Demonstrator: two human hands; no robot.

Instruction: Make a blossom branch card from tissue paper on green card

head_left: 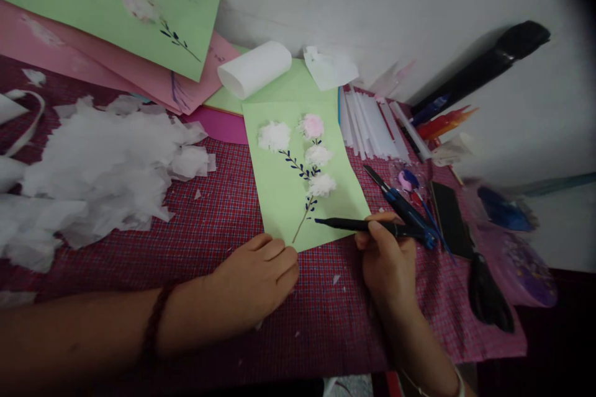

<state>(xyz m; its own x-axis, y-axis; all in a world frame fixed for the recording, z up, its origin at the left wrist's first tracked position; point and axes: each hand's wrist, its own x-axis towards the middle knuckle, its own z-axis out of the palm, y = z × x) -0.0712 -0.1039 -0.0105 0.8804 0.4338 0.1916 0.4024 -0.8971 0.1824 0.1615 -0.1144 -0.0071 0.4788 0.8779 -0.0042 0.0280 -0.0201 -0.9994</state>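
Note:
A light green paper sheet (272,195) lies on the checked cloth. It bears fluffy white and pink paper flowers (321,185), a thin brown stem (300,227) and small dark blue leaves. My left hand (261,270) rests at the sheet's lower left corner, its fingers curled over the edge; the thumb is hidden. My right hand (388,257) pinches a black pen (344,223) near its middle, right of the sheet. The pen's dark blue tip points left, close to the lower stem beside small blue marks. Whether the tip touches the paper I cannot tell.
Torn white tissue pieces (107,161) lie in a heap at left. Behind are finished green (186,25) and pink sheets and a white paper roll (256,68). Glue sticks (372,124), a utility knife (403,205), a phone (449,217) and black-handled scissors (487,291) lie right.

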